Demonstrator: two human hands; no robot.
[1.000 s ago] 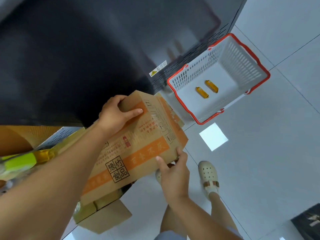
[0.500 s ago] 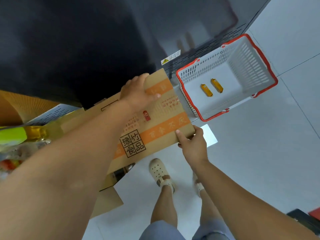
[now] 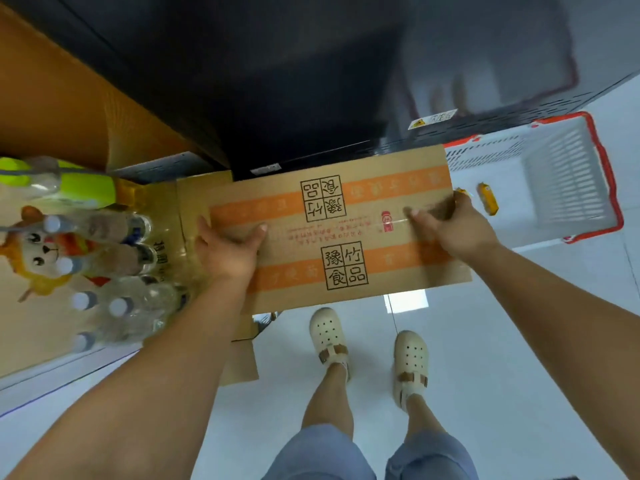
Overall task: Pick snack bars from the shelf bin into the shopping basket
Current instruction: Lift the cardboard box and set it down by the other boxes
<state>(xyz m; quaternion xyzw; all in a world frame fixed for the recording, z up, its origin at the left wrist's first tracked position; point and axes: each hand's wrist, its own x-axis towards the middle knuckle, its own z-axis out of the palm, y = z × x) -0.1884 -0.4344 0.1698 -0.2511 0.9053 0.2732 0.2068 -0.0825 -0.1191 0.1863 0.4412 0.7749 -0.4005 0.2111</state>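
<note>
A closed brown cardboard box (image 3: 332, 230) with orange stripes and black printed squares lies flat in front of me at waist height. My left hand (image 3: 227, 249) grips its left end and my right hand (image 3: 453, 226) grips its right end. The white shopping basket (image 3: 568, 178) with a red rim stands on the floor to the right, partly hidden behind the box. One orange snack bar (image 3: 487, 198) lies in it, and the tip of a second snack bar (image 3: 461, 192) shows by my right hand.
A shelf on the left holds several clear water bottles (image 3: 114, 271), a plush toy (image 3: 38, 251) and a green bottle (image 3: 52, 180). More cardboard (image 3: 239, 355) sits below the box. A dark cabinet (image 3: 277, 81) fills the top. My feet stand on the pale tiled floor (image 3: 519, 341).
The box has turned from tilted to flat and level in front of me. My right hand moved from its lower edge to its right end. The view swung left, showing the shelf.
</note>
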